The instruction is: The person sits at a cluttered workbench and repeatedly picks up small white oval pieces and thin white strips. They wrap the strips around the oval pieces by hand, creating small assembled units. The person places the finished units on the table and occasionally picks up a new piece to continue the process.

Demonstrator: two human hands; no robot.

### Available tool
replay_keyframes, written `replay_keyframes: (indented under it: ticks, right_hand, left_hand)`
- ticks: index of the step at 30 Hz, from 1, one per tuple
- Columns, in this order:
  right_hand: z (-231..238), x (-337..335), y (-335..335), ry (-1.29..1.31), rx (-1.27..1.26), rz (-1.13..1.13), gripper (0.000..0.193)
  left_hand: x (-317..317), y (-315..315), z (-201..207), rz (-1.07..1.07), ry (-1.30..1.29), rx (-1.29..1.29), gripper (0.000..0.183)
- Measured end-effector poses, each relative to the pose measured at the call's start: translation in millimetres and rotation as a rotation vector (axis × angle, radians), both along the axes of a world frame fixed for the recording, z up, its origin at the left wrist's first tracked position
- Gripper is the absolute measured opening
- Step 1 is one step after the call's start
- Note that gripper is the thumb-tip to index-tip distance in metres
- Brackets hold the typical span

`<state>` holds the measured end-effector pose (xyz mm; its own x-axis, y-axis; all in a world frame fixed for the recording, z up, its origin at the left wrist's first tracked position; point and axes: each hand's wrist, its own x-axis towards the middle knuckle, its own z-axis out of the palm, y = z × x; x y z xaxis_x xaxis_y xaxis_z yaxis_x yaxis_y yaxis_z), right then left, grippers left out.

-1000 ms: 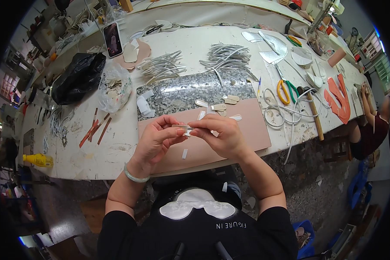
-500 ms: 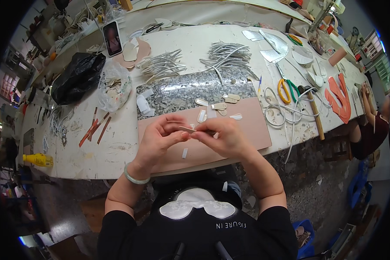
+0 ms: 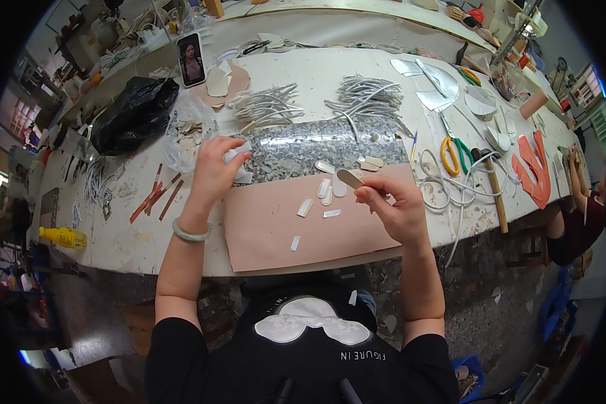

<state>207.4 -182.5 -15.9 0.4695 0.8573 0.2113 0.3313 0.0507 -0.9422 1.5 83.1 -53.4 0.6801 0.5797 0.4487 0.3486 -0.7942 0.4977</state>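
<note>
My right hand (image 3: pixel 398 207) pinches one end of a flat, rounded beige piece (image 3: pixel 349 178), held above the pinkish-brown board (image 3: pixel 276 236). At the left edge of the grey speckled stone slab (image 3: pixel 296 145), my left hand (image 3: pixel 215 172) has its fingers closed round a white piece (image 3: pixel 237 153), among other white pieces (image 3: pixel 242 176). Several small beige pieces with white strips, such as one rounded piece (image 3: pixel 324 187), lie on the board and slab. A loose white strip (image 3: pixel 295 244) rests nearer to me.
Two bundles of silvery cords (image 3: pixel 367 97) lie beyond the slab. To the right are yellow-and-green-handled scissors (image 3: pixel 449 155), a hammer (image 3: pixel 497 195) and looped white cord. At left are a black bag (image 3: pixel 135 114), a propped phone (image 3: pixel 191 60) and reddish strips (image 3: pixel 156 198).
My hands have moved apart from above the board. The left went left and away to the white pieces; the right moved right, carrying the beige piece.
</note>
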Motion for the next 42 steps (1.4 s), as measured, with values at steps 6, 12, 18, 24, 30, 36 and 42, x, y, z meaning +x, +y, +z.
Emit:
replay_keyframes:
  ticks: [6,12,18,24,30,36,42]
  right_hand:
    - [-9,-12,12,0.038,-0.023,0.059,0.013]
    - [-15,-23,22,-0.043,0.025,0.150,0.014]
    - [-7,-37,29,-0.142,0.067,0.327,0.018]
    - [-10,-39,31,0.241,0.067,0.356,0.015]
    - [-13,-32,32,0.269,0.077,0.376,0.012]
    - [-13,-32,32,0.268,0.092,0.359,0.012]
    - [-13,-32,32,0.254,0.090,0.355,0.011]
  left_hand:
    - [-26,8,-15,0.045,0.062,-0.206,0.028]
    - [-16,-34,0,0.041,-0.179,-0.776,0.016]
    - [-9,-75,19,-0.224,-0.337,-1.533,0.023]
    - [-8,-96,36,-0.308,-0.319,-1.582,0.031]
    - [-12,-90,44,-0.390,-0.320,-1.727,0.030]
    - [-12,-97,47,-0.370,-0.284,-1.615,0.030]
    - [-13,-98,46,-0.348,-0.249,-1.533,0.030]
